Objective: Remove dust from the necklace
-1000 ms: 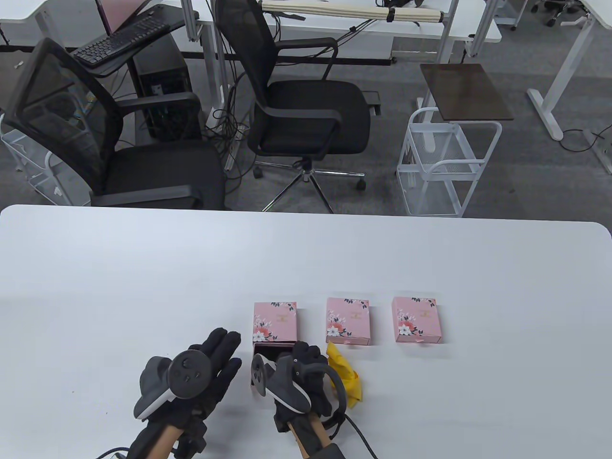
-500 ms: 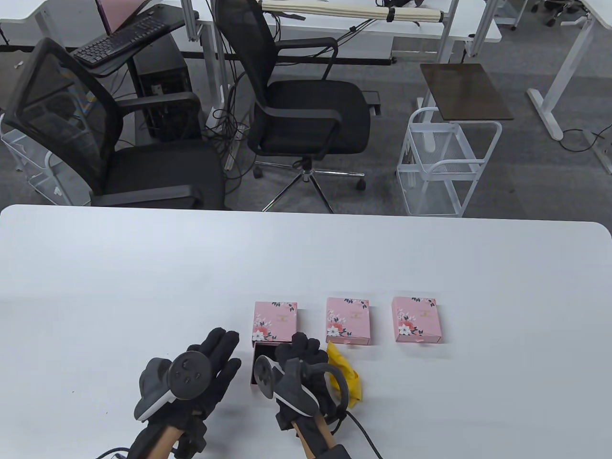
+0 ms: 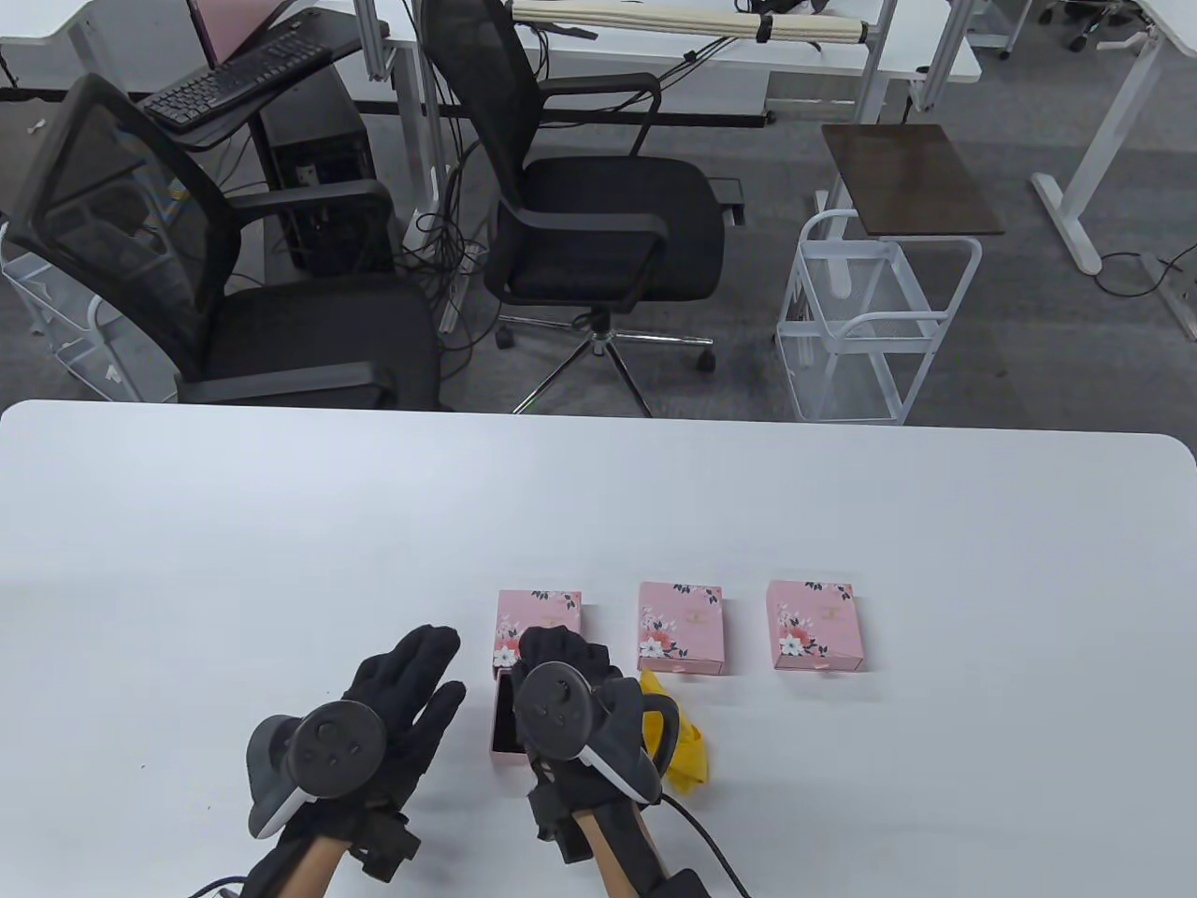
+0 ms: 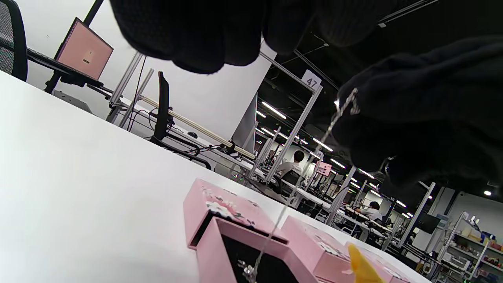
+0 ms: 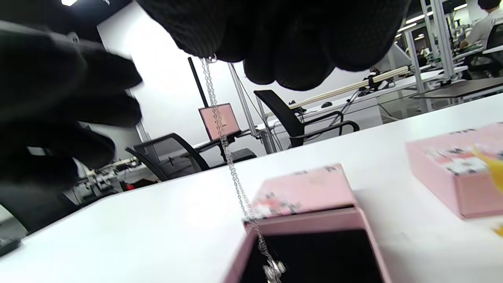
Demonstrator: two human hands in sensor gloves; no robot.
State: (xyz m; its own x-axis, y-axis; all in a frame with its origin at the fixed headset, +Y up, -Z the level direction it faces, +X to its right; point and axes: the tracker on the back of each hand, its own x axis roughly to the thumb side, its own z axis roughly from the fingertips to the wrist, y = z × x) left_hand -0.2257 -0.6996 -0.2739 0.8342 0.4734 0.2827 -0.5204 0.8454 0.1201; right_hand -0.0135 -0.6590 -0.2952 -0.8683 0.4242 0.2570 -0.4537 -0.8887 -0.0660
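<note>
Hidden in the table view: the drawer (image 3: 506,716), mostly under the right hand (image 3: 570,697), and the chain (image 5: 226,153), too fine to see there. Cut off: the pendant (image 5: 274,270) by the right wrist view's bottom edge; the yellow cloth (image 4: 363,267) at the left wrist view's lower right. Blurred: left hand (image 5: 47,110) at the right wrist view's left; prints on the boxes (image 5: 458,173).

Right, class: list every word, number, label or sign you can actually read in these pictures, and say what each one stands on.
"47": on a white sign atop a metal frame post, left wrist view.
Gold print on the lids of the pink boxes: too small to read.
Keyboard key legends: too small to read.
Mark on the pink laptop lid: blurred, unreadable.
Nothing else is legible.
</note>
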